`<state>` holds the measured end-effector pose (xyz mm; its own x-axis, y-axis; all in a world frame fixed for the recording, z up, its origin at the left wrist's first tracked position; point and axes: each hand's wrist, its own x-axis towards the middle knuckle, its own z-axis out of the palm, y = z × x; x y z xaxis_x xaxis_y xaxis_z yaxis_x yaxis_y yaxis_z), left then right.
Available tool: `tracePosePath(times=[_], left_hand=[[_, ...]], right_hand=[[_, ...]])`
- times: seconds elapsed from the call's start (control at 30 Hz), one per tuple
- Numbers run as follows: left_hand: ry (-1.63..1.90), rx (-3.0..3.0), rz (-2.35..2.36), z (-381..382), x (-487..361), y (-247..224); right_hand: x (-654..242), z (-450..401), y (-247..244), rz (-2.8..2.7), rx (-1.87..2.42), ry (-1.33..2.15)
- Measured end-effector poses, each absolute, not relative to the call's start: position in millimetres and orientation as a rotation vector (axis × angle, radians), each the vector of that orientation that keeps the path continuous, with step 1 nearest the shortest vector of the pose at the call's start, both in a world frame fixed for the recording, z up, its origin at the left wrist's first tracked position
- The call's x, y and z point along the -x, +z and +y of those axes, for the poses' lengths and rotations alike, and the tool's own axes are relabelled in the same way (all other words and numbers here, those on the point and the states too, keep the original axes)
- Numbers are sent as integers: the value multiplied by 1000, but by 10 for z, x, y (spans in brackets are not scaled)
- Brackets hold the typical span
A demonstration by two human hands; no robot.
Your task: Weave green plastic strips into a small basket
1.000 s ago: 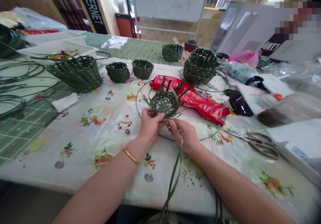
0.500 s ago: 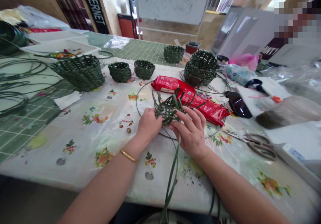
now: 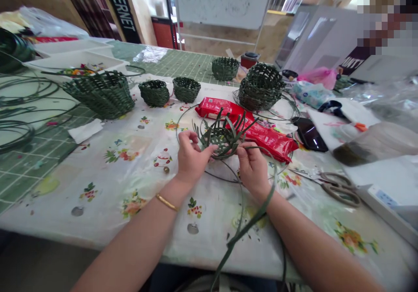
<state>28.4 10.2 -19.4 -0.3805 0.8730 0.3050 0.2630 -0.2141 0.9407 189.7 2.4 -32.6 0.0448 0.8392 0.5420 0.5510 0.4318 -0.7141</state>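
Evidently, the small open basket (image 3: 221, 138) is the piece in hand: it lies in front of the person, mouth upward, near the red packets (image 3: 261, 136), with loose stake ends standing up around its rim. Whether its base bears on the surface (image 3: 111, 178) or is slightly lifted cannot be told. The left hand (image 3: 193, 154) is narrowed on the basket's near left side, thumb laid over the edge and fingers curled alongside, a hold judged to serve as a steadying clamp. The right hand (image 3: 252, 165) is closed in a pinch, thumb against fingers, on the green strip (image 3: 250, 225) at the near right edge; gripping so close to the weave presumably gives control over where the strip lies. The strip's slack loops across the right wrist and drops past the front edge, which probably keeps the length out of the weave. The scissors (image 3: 339, 189) lie to the right, handles toward the person's right side, apparently for easy reach. Woven baskets (image 3: 187, 90) stand farther back, seemingly to leave working room. A gold bangle (image 3: 166, 202) sits on the left wrist, clear of the weave.
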Motion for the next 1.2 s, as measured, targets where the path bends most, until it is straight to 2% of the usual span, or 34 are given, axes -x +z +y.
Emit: tracePosePath(times=[0.07,0.13,0.27,0.53,0.6,0.8,1.03,1.2], left_hand=[[1763,-1544,1421,32,-247,-166],[1750,-1889,1293,-22,-208,-158],[1264,-2323,1131,-12,-189,-202],[851,-2592,1404,16,-269,-227],[800,-2628,1430,8,-285,-233],[971,-2400,1532,65,-261,-258],[904,-2272,1712,49,-297,-223],[875,-2389,1366,70,-215,-186]], right_hand=[[-1908,23,-306,-1628,1258,360],[-1919,24,-289,-1637,1267,362],[-1928,34,-272,-1653,1249,357],[-1929,69,-272,-1623,1295,298],[-1937,74,-267,-1629,1274,329],[-1941,63,-243,-1890,1182,252],[-1909,28,-248,-1992,1072,240],[-1908,3,-277,-1940,1082,245]])
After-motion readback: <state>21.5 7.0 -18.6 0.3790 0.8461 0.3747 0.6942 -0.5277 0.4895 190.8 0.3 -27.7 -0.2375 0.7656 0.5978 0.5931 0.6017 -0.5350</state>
